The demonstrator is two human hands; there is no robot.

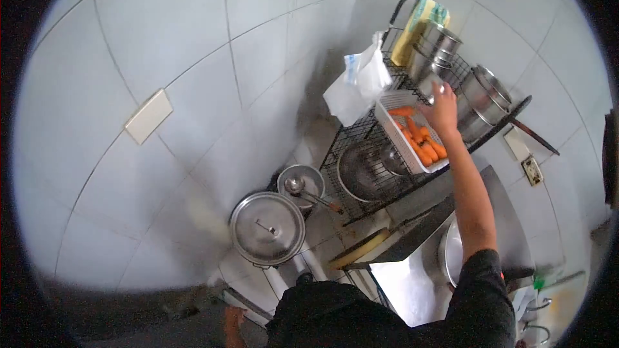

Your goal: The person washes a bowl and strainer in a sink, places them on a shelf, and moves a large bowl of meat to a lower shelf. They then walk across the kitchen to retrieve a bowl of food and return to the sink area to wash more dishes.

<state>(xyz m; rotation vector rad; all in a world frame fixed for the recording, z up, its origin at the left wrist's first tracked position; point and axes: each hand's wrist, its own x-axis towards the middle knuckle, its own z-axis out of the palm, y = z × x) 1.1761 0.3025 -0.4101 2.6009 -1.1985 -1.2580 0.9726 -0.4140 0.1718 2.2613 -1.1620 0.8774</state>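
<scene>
My right hand (442, 113) reaches over the wire rack (364, 130), slightly blurred, its fingers spread and curved beside a shiny steel container (430, 82). Just below that hand, a white plastic basket (422, 162) holds several orange carrots (419, 135). Steel pots (485, 93) stand to the right of the hand, and more stacked steel containers (438, 45) are behind it. At the bottom left, my left hand (235, 325) hangs low beside my body, its fingers hidden.
A white bag (361, 84) and a yellow cloth (409, 29) hang on the rack. Below are a lidded pot (267, 229), a pot (309, 177) with a ladle (295, 185) in it, and a steel surface (412, 290). Tiled walls (180, 38) close in the corner.
</scene>
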